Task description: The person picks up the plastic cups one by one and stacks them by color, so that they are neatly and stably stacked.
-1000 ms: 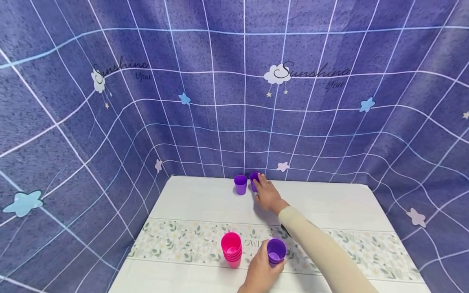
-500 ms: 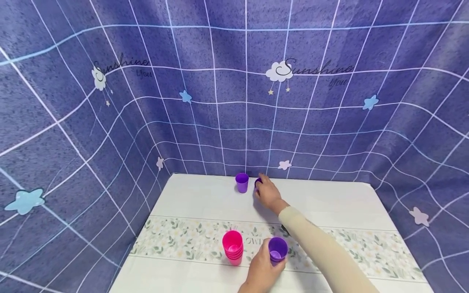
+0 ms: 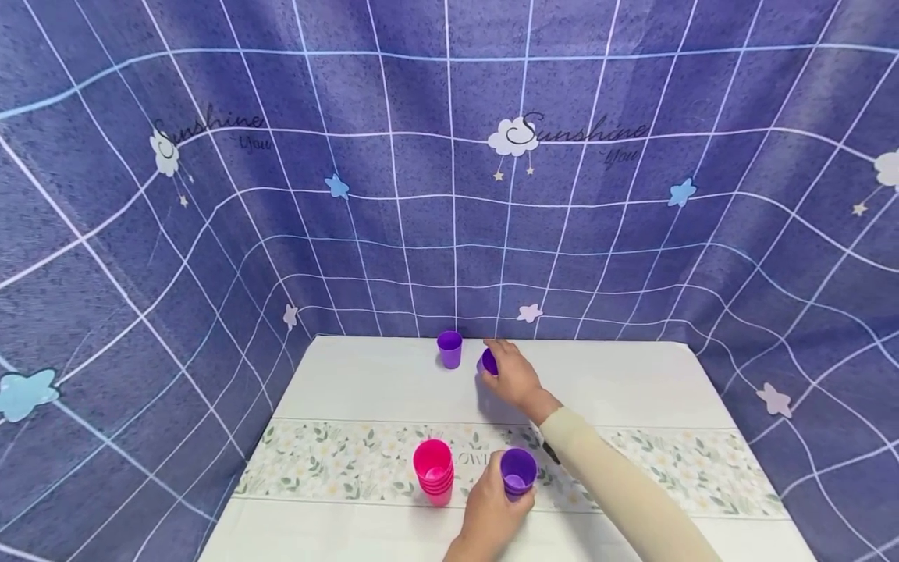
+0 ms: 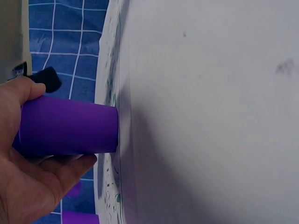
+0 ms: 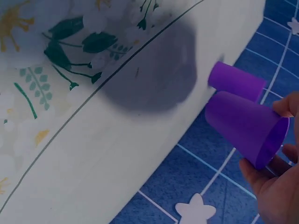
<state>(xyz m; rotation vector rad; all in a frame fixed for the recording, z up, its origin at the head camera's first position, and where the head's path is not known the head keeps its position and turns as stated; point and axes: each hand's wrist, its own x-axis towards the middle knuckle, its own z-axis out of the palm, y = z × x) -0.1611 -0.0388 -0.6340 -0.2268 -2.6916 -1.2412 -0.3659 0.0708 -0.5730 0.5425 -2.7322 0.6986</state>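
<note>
Near the front of the table, my left hand (image 3: 489, 507) grips a purple cup (image 3: 518, 470) standing upright. A line below its rim hints at another cup nested with it. In the left wrist view this purple cup (image 4: 70, 126) lies between thumb and fingers. At the back, my right hand (image 3: 516, 376) holds a second purple cup (image 3: 489, 362), partly hidden by the fingers. The right wrist view shows this cup (image 5: 240, 128) with thumb and fingers at its rim. Another purple cup (image 3: 450, 350) stands upright just left of it.
A stack of pink cups (image 3: 434, 472) stands left of my left hand. The white table (image 3: 365, 382) carries a floral band (image 3: 337, 460) across its middle. A blue grid-patterned curtain (image 3: 421, 195) borders the back and sides.
My right hand has curled its fingers round the back purple cup and drawn it slightly nearer, apart from its neighbour. The left hand keeps its grip. The head view has shifted slightly.
</note>
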